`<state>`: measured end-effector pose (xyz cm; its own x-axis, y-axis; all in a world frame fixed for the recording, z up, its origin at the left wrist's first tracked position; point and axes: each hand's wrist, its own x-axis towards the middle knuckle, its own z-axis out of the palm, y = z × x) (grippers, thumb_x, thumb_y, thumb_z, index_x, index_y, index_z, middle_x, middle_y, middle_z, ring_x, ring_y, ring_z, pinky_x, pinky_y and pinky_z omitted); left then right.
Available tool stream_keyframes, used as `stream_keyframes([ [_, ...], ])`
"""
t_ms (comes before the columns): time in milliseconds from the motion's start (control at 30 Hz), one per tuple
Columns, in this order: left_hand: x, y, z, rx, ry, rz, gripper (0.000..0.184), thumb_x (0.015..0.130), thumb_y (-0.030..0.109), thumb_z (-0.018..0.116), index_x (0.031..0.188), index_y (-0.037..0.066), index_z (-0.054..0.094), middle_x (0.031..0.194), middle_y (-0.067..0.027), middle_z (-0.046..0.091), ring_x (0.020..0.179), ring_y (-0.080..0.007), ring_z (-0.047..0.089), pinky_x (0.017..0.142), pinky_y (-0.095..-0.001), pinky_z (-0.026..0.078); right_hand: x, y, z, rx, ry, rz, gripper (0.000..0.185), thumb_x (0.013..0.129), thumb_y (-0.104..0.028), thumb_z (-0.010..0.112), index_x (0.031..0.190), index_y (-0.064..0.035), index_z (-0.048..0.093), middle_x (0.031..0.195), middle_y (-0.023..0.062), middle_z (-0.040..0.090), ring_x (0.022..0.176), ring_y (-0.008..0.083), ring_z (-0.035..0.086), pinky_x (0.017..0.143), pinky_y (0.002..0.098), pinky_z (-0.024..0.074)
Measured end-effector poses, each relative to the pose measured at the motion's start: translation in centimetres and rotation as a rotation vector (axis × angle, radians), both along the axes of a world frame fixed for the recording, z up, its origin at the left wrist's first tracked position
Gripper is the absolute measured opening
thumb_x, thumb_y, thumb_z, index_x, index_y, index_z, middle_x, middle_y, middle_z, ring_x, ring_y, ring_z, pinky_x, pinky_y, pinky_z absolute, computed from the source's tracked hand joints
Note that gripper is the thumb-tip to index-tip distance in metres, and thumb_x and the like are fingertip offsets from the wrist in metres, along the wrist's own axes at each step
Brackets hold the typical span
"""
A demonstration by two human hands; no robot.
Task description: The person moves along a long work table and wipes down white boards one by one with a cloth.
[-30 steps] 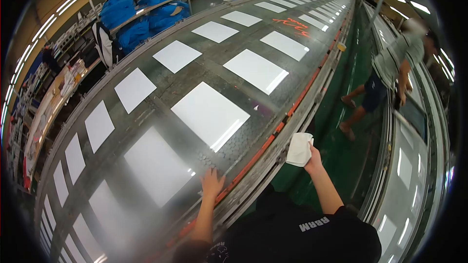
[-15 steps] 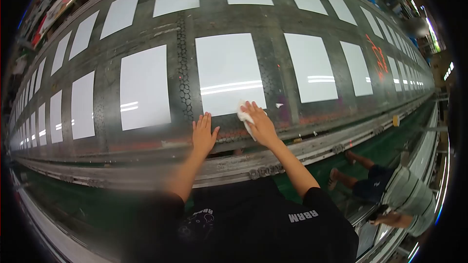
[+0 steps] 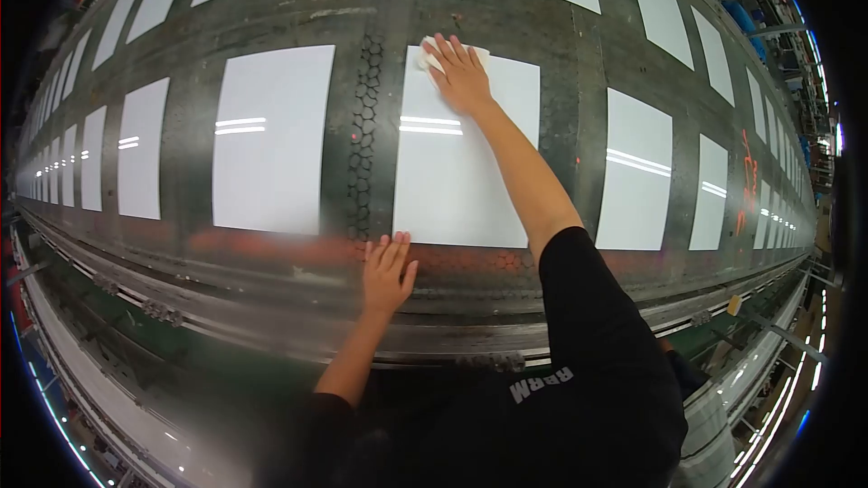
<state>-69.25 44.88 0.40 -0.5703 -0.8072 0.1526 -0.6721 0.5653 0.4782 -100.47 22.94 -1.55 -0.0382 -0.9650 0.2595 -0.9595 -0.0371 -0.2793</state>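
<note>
A white rectangular sheet lies flat on the long dark table in front of me. My right hand presses a crumpled white cloth against the sheet's far edge, near its left corner. The fingers are stretched over the cloth, and part of it is hidden beneath them. At the near left corner of the same sheet, my left hand rests with fingers extended. Its fingertips touch the corner, and it holds nothing.
Similar white sheets lie in two rows along the table, to the left and right. A metal rail runs along the near edge, with a small yellow block at the right. Another person's light top shows at lower right.
My right hand has carried the cloth from the sheet's near edge up to its far edge. My left hand stays by the near left corner. The view has shifted, and the other person is mostly hidden.
</note>
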Motion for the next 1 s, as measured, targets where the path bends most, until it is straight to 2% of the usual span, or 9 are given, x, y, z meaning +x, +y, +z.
stream_keyframes([
  [133, 0.2, -0.1, 0.2, 0.036, -0.056, -0.021, 0.052, 0.086, 0.028, 0.06, 0.135, 0.013, 0.051, 0.135, -0.0058, 0.052, 0.121, -0.0292, 0.048, 0.106, -0.0505, 0.032, 1.4, 4.5, -0.2, 0.045, 0.083, -0.021, 0.054, 0.095, -0.031, 0.045, 0.146, -0.024, 0.032, 0.153, 0.0046, 0.027, 0.14, 0.0277, 0.026, 0.113, 0.0482, 0.0207],
  [267, 0.3, 0.1, 0.0, 0.067, -0.068, -0.02, 0.056, 0.085, 0.029, 0.061, 0.136, 0.013, 0.049, 0.135, -0.0067, 0.051, 0.122, -0.0309, 0.047, 0.106, -0.0522, 0.032, 7.0, 20.9, 2.4, 0.402, 0.035, 0.216, 0.071, 0.085, -0.027, 0.058, 0.149, -0.0264, 0.026, 0.156, 0.0056, 0.02, 0.141, 0.0304, 0.024, 0.113, 0.0515, 0.0195],
  [333, 0.3, 0.2, -0.2, 0.077, -0.064, -0.018, 0.058, 0.083, 0.029, 0.063, 0.137, 0.013, 0.048, 0.136, -0.007, 0.05, 0.122, -0.0317, 0.047, 0.106, -0.0519, 0.032, 7.4, 26.2, 3.3, 0.364, -0.079, 0.324, 0.069, 0.085, -0.027, 0.058, 0.147, -0.0277, 0.03, 0.155, 0.005, 0.023, 0.14, 0.0312, 0.024, 0.113, 0.052, 0.0197],
  [433, 0.2, 0.1, -0.1, 0.072, -0.065, -0.023, 0.059, 0.082, 0.027, 0.065, 0.137, 0.012, 0.048, 0.136, -0.0069, 0.051, 0.122, -0.0321, 0.047, 0.106, -0.0522, 0.031, 3.4, 22.9, 2.9, 0.448, 0.004, 0.343, 0.063, 0.086, -0.026, 0.058, 0.145, -0.0279, 0.036, 0.153, 0.0051, 0.027, 0.139, 0.032, 0.026, 0.112, 0.0519, 0.0209],
  [533, 0.3, 0.1, -0.1, 0.071, -0.073, -0.03, 0.059, 0.082, 0.026, 0.065, 0.137, 0.012, 0.048, 0.135, -0.0076, 0.051, 0.121, -0.0324, 0.047, 0.106, -0.0523, 0.031, -2.4, 14.2, 1.8, 0.19, 0.054, 0.107, 0.054, 0.091, -0.025, 0.051, 0.143, -0.0244, 0.038, 0.152, 0.0086, 0.029, 0.138, 0.033, 0.028, 0.109, 0.053, 0.0246],
  [600, 0.3, 0.2, -0.1, 0.088, -0.07, -0.013, 0.05, 0.088, 0.027, 0.058, 0.135, 0.013, 0.051, 0.136, -0.0042, 0.051, 0.124, -0.0291, 0.046, 0.109, -0.0497, 0.028, -6.6, 8.8, 0.7, 0.061, 0.036, -0.081, 0.049, 0.095, -0.029, 0.044, 0.144, -0.0243, 0.037, 0.151, 0.0097, 0.03, 0.138, 0.0337, 0.028, 0.109, 0.0527, 0.0247],
  [700, 0.2, 0.1, -0.1, 0.067, -0.066, -0.016, 0.045, 0.091, 0.026, 0.055, 0.135, 0.013, 0.052, 0.136, -0.0028, 0.052, 0.125, -0.0281, 0.045, 0.11, -0.0485, 0.026, -7.9, 6.8, -0.8, 0.028, 0.102, -0.295, 0.048, 0.097, -0.032, 0.04, 0.144, -0.0252, 0.035, 0.152, 0.0105, 0.028, 0.139, 0.0351, 0.027, 0.11, 0.0518, 0.0237],
  [833, -0.1, 0.1, 0.0, 0.064, -0.024, 0.007, 0.047, 0.091, 0.024, 0.056, 0.135, 0.013, 0.051, 0.135, -0.0047, 0.052, 0.125, -0.0297, 0.045, 0.111, -0.0485, 0.024, -4.1, 14.7, -0.5, 0.062, 0.041, -0.301, 0.052, 0.097, -0.031, 0.042, 0.147, -0.028, 0.03, 0.153, 0.01, 0.025, 0.139, 0.0361, 0.026, 0.111, 0.0507, 0.0244],
  [1000, 0.0, 0.0, -0.2, 0.031, -0.042, -0.035, 0.047, 0.091, 0.027, 0.055, 0.136, 0.011, 0.05, 0.136, -0.008, 0.051, 0.128, -0.0301, 0.043, 0.111, -0.0474, 0.023, 2.3, 28.3, 1.8, 0.268, 0.122, -0.199, 0.063, 0.088, -0.021, 0.051, 0.147, -0.0227, 0.03, 0.154, 0.0101, 0.024, 0.139, 0.0365, 0.027, 0.11, 0.0506, 0.0264],
])
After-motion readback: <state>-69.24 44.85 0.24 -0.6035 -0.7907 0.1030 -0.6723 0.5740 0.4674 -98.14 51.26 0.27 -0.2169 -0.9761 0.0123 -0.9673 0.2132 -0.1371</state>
